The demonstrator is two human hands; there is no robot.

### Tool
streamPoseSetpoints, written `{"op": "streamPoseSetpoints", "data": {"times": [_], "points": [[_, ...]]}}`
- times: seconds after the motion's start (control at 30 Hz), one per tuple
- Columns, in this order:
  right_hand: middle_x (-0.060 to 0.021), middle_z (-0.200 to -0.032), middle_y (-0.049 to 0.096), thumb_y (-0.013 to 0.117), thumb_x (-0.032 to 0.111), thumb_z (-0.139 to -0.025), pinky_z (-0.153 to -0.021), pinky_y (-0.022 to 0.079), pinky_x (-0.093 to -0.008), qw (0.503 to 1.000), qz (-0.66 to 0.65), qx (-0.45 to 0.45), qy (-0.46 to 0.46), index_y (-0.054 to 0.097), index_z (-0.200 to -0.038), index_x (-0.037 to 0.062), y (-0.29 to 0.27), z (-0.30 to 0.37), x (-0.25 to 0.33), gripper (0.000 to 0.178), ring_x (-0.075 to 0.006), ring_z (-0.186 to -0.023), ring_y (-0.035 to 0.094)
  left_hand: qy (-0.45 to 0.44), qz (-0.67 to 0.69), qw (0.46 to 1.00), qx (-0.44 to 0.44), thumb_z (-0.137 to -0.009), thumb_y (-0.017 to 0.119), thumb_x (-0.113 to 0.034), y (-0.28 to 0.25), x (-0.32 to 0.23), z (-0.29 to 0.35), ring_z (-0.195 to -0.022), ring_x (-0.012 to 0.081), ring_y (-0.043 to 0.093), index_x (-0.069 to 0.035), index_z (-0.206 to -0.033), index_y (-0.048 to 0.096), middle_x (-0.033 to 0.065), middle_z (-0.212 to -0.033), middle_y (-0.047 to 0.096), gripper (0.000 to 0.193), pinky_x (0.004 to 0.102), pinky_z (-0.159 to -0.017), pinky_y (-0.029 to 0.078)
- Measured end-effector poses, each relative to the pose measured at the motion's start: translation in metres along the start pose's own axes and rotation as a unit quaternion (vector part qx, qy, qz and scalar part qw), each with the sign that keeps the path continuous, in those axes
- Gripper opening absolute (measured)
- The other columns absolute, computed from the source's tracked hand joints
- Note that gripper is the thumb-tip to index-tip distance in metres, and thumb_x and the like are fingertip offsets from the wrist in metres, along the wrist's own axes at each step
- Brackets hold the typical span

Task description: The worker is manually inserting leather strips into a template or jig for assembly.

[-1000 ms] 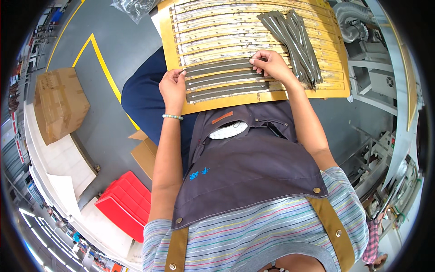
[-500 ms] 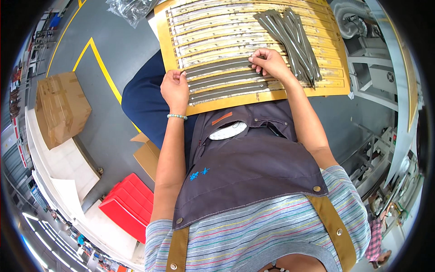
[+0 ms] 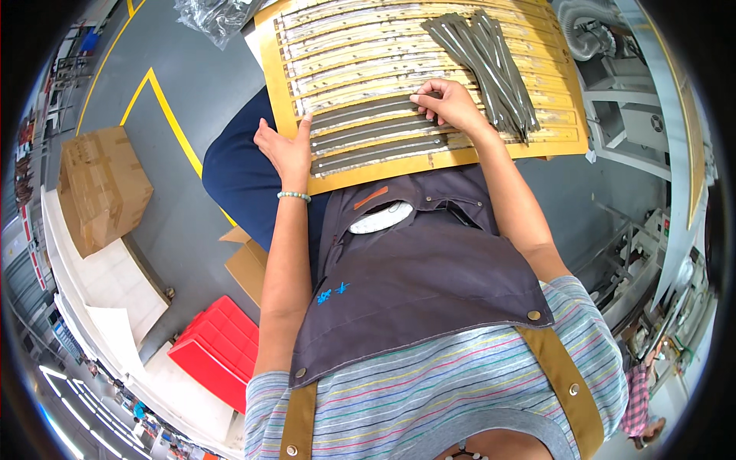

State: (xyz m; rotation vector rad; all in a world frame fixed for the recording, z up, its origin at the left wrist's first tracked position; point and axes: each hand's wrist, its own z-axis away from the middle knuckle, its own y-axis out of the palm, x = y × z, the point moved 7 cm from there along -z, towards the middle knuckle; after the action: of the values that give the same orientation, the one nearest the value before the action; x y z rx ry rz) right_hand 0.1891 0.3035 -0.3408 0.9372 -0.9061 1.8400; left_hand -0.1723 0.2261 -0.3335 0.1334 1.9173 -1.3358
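Thumb and fingers of the left hand (image 3: 285, 153) have come apart since the earlier frame: they met at the left end of the top laid strip (image 3: 364, 113), and now that grip is spread and empty, the thumb pointing at the strip's end and the other fingers reaching out past the left edge of the board (image 3: 326, 184). Whether the thumb tip touches the strip cannot be told. Little has changed at the right hand (image 3: 452, 106), which stays over the right end of the same strip; its thumb and forefinger are close together there, but I cannot tell whether the grip pinches the strip or only presses it down. That strip, dark grey with a pale line along its middle, lies nearly straight along its row, parallel to the board's near edge. Between it and that edge lie two more, a middle strip (image 3: 368, 134) and a lowest strip (image 3: 376, 155), neither held. As far as the picture shows, then, three rows nearest the near edge carry strips, while the whitish rows (image 3: 360, 57) from there up to the far edge have none laid along them. A loose bundle of like strips (image 3: 491, 73) rests slantwise across the board's right half, untouched, running from near the far edge down toward the near edge, just beside the right hand.
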Motion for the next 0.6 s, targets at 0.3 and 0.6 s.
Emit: {"op": "streamPoseSetpoints", "data": {"times": [0.3, 0.6], "points": [[0.0003, -0.080, 0.074, 0.080, 0.023, -0.096, -0.051, 0.047, -0.0214, 1.000, 0.001, 0.004, 0.001, 0.072, -0.098, 0.0070, 0.002, 0.000, -0.004, 0.018, -0.0037, -0.065, 0.064, -0.039, 0.071, 0.991, 0.105, -0.088, 0.086, -0.037, 0.013, -0.001, 0.001, -0.113, 0.0379, 0.069, 0.005, -0.137, 0.051, 0.0237, -0.120, 0.068, 0.073, 0.0437, -0.099, 0.053], [0.0008, -0.082, 0.074, 0.079, 0.022, -0.098, -0.051, 0.045, -0.0197, 1.000, 0.007, 0.000, 0.000, 0.072, -0.101, 0.0077, 0.003, -0.001, -0.004, 0.016, -0.0019, -0.066, 0.062, -0.037, 0.084, 0.992, 0.087, -0.092, 0.083, -0.033, 0.013, 0.003, -0.002, -0.106, 0.0374, 0.073, 0.003, -0.127, 0.054, 0.0225, -0.111, 0.074, 0.057, 0.0440, -0.094, 0.055]]}}
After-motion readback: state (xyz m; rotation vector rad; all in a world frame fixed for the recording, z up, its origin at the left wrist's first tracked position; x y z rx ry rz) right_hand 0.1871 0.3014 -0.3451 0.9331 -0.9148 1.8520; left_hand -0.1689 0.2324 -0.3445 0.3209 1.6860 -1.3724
